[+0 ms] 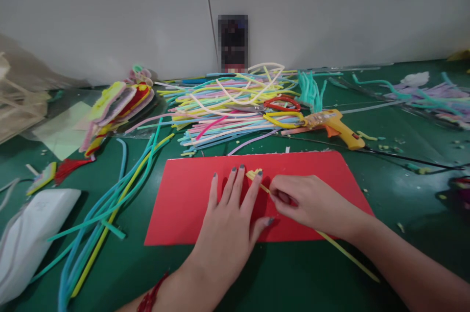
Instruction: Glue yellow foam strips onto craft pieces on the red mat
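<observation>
A red sheet (194, 199) lies flat on the green table. My left hand (229, 214) rests on it, fingers spread, with the index fingertip at a small folded yellow shape (254, 173). From that shape a pale yellow pipe cleaner (347, 254) runs to the right, under my right hand, and out past the sheet's near edge. My right hand (301, 199) is closed, pinching the pipe cleaner just right of the shape. Part of the strand is hidden beneath this hand.
Behind the sheet lies a pile of coloured pipe cleaners (205, 106), with scissors (282, 103) and a yellow glue gun (340, 127) on its right. More strands (110, 204) and a white device (40, 238) are at left. A phone-like blurred rectangle (233, 42) stands at the wall.
</observation>
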Demonstrator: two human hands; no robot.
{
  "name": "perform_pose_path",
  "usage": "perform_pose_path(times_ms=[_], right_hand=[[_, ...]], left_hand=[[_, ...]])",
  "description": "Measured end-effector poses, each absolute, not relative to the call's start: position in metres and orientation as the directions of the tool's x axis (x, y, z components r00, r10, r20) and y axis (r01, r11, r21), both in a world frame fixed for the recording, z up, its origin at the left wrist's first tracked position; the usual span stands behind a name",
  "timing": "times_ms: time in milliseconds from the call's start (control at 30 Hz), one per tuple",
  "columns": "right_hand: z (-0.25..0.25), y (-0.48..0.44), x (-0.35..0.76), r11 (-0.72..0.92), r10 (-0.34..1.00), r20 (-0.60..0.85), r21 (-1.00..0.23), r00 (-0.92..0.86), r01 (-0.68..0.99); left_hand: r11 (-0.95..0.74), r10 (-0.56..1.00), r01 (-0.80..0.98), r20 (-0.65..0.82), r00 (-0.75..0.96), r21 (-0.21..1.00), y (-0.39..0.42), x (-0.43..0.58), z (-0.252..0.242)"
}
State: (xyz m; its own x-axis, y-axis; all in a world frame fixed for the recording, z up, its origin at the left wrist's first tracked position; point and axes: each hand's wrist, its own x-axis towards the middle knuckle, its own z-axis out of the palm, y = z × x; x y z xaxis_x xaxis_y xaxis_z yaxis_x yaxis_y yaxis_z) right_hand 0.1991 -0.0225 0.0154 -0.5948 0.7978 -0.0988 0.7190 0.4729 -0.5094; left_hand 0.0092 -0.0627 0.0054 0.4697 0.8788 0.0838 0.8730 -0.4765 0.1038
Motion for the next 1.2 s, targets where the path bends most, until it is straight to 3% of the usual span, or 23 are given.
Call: perform_pose_path(times_ms=[633,933,1200], right_hand=[[0.012,-0.025,0.195,0.514,0.812,-0.012,-0.457,-0.583,0.726],[0.012,-0.025,0.195,0.488,0.818,-0.043,-0.476,-0.574,0.732],[0.012,-0.025,0.195,0.484,0.821,-0.041,-0.481,-0.57,0.731]], left_hand=[[-0.475,0.879,0.856,0.141,0.455,0.204,-0.052,0.008,0.006],[-0.343,0.93,0.736,0.098,0.355,0.584,-0.043,0.004,0.003],[-0.348,0.927,0.705,0.114,0.357,0.618,-0.042,0.003,0.001]])
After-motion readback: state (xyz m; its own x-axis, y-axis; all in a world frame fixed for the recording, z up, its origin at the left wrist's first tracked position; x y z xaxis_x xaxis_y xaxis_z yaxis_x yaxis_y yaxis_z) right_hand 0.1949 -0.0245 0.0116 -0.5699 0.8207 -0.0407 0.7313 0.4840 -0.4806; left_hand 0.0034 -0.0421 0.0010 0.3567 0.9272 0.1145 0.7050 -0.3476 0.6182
